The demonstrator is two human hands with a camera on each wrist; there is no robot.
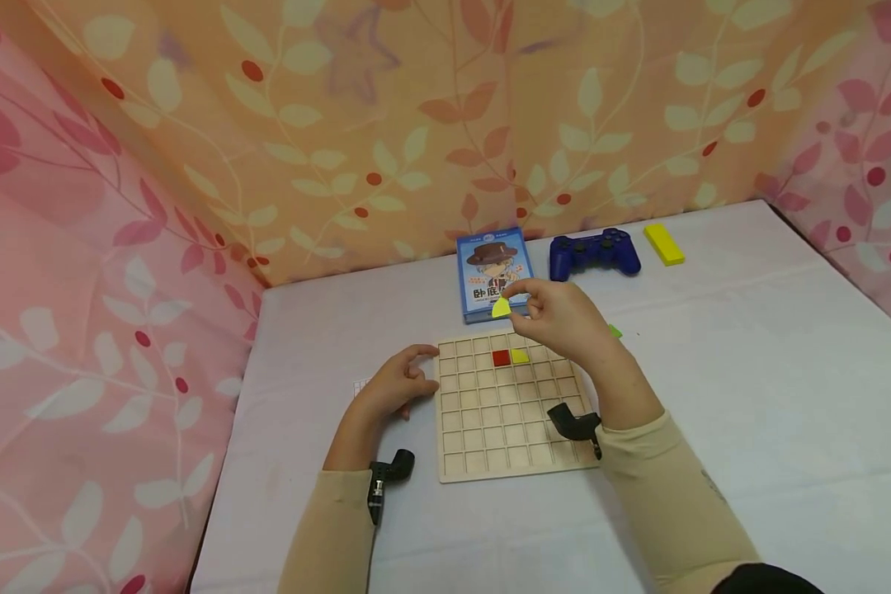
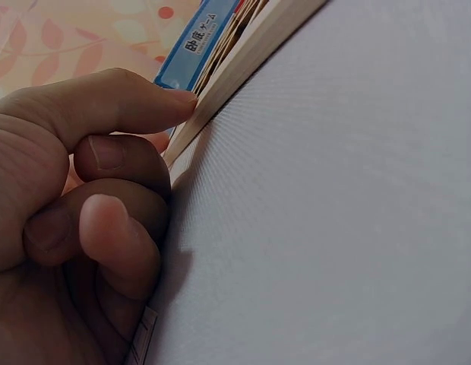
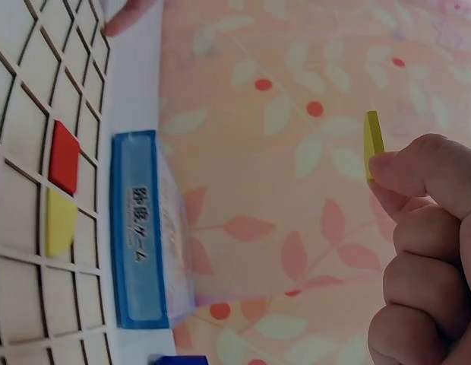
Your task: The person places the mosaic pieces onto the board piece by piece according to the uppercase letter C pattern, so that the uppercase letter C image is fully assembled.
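A small yellow piece (image 1: 501,308) is pinched between thumb and fingertip of the right hand (image 1: 557,320), the remaining fingers curled loosely beneath; in the right wrist view the yellow piece (image 3: 372,144) is seen edge-on, with only its lower end caught by the fingertips (image 3: 406,171). It is held in the air above the far edge of the wooden grid board (image 1: 516,458), clear of every cell.

The left hand (image 1: 397,384) is curled with nothing in it — one fingertip (image 2: 171,103) is pressed against the board's left edge, close to its far-left corner, the knuckles resting on the white table (image 1: 750,396).

Two cells in the second row from the far edge are already filled, by a red tile (image 1: 500,357) and a yellow tile (image 1: 520,355) lying side by side.

Since so little of the piece is gripped, it could be twisted or dropped, and might land across a grid wall instead of flat in a cell. The seated tiles could be knocked out by a low pass of the hand. With only a fingertip as brace, the board could be slid toward the blue box (image 1: 492,272) just behind its far edge — the blue game controller (image 1: 594,252) and yellow block (image 1: 664,244) near the table's far edge are judged out of harm's way.
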